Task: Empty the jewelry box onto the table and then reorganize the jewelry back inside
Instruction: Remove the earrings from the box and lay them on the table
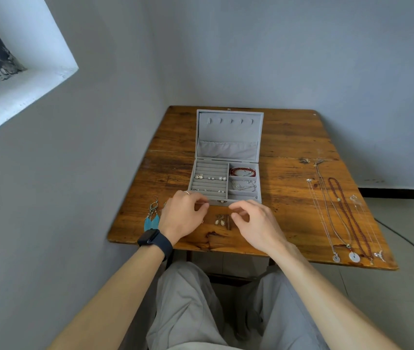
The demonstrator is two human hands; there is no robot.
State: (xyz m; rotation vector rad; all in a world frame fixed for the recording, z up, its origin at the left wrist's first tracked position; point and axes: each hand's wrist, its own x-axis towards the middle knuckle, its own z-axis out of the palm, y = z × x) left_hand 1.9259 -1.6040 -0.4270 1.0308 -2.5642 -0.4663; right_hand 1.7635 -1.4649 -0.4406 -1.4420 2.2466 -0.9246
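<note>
My left hand [184, 213] and right hand [256, 221] hover at the front of the open box [226, 183] mid-bench [289, 152]. Fingers are curled and loosely spread, pinching nothing I can see. The drop earrings [220, 220] lie between my hands and the necklaces [339, 210] lie well right. If I grab carelessly, I might nudge the box, shake its studs [209, 178] loose, or tangle chains.
</note>
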